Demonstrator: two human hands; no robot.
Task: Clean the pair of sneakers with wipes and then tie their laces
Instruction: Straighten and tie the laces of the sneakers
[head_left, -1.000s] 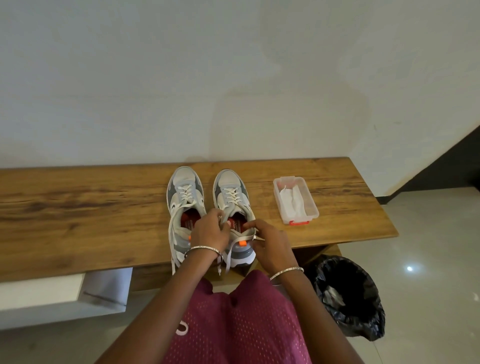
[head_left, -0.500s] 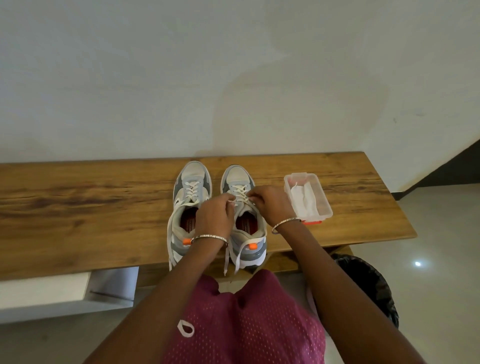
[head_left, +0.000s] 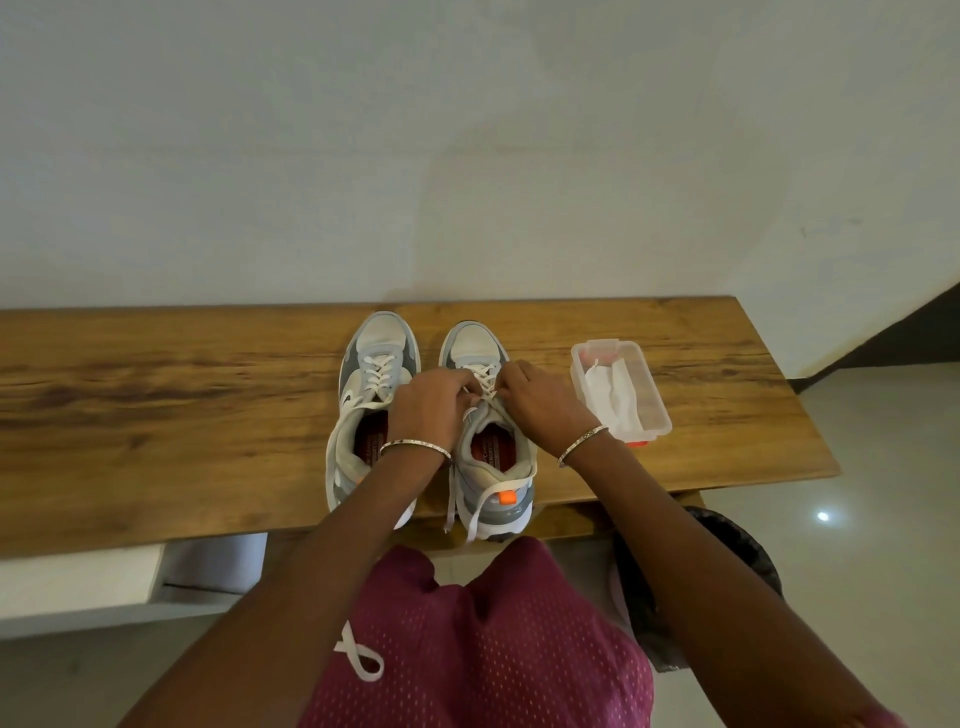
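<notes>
Has the pair of grey-and-white sneakers standing side by side on the wooden desk (head_left: 182, 415), toes toward the white wall, heels at the near edge. Holds the left hand (head_left: 428, 408) and the right hand (head_left: 543, 402) close together over the tongue of the right sneaker (head_left: 475, 343), knuckles up. Pinches the laces (head_left: 485, 376) there with the curled fingers of both hands, just below the crossed rows. Lets the loose lace ends trail down either side of the collar and hang past the near edge of the desk. Reaches across the left sneaker (head_left: 376, 364) with the left forearm, hiding part of its heel. Wears a thin metal bangle on each wrist and maroon mesh shorts (head_left: 493, 649) with a white drawstring. Just to the right of the right sneaker and apart from it: an open clear plastic box (head_left: 652, 400) with an orange clasp and white wipes (head_left: 610, 400) inside. Below the right end of the desk, on the pale tiled floor: a bin with a black liner (head_left: 748, 551), partly hidden behind the right forearm.
</notes>
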